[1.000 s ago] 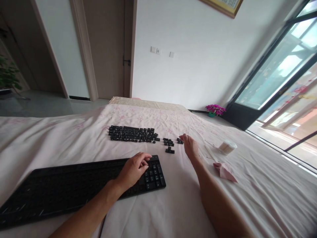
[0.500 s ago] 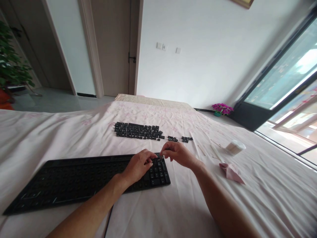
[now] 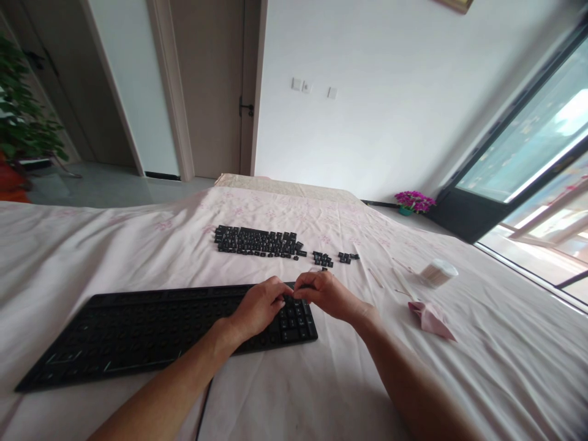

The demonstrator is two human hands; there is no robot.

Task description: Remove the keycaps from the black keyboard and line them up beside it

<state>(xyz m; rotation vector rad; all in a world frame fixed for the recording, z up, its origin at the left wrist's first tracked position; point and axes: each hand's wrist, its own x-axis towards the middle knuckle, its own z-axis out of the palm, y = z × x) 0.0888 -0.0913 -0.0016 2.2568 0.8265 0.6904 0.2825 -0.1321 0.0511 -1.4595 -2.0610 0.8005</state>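
A black keyboard (image 3: 151, 327) lies on the pink sheet in front of me. My left hand (image 3: 257, 308) rests on its right end by the number pad, fingers bent; what they grip is hidden. My right hand (image 3: 324, 295) meets it there from the right. Its fingertips are pinched on a small thin tool that is mostly hidden. Beyond the hands, loose black keycaps (image 3: 257, 241) lie in neat rows. A few more keycaps (image 3: 323, 259) sit in small groups to their right.
A round tub of cotton swabs (image 3: 437, 272) and a crumpled pink cloth (image 3: 430, 320) lie to the right, with thin sticks (image 3: 399, 283) between. A glass door (image 3: 528, 153) and a pot of purple flowers (image 3: 412, 201) are right; a doorway (image 3: 211, 86) is behind.
My right hand came back from the loose keycaps to the keyboard's number pad and pinched together beside my left hand. My left hand barely moved.
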